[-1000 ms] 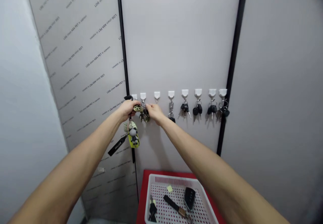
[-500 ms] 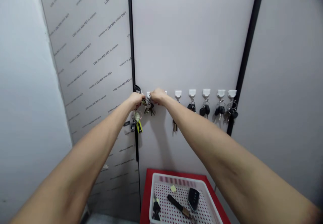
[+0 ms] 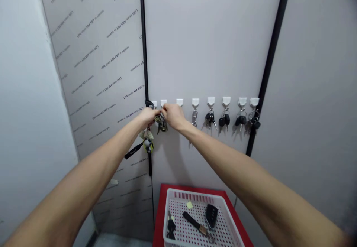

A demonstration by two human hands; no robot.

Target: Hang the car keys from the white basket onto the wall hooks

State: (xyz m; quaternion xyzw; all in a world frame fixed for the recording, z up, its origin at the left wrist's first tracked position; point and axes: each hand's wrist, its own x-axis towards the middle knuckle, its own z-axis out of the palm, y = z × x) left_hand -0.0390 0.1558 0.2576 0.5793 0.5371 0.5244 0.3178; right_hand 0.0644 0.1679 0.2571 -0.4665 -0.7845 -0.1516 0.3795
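Note:
A row of white wall hooks runs across the grey panel. Both my hands meet at the second hook from the left. My left hand is closed on a bunch of keys with a brass round tag, and my right hand pinches the same bunch just under the hook. Below my left hand dangles a keychain with a small panda figure, a yellow-green tag and a black strap. The third hook carries nothing.
Further right, several hooks hold black car keys. Below stands a white perforated basket on a red surface, holding a black key fob, a strap key holder and other keys. A black vertical strip divides the panels.
My hands dropped slightly from the hook level, and the key bunch now hangs lower between them. The camera shifted a little; the panda keychain swung.

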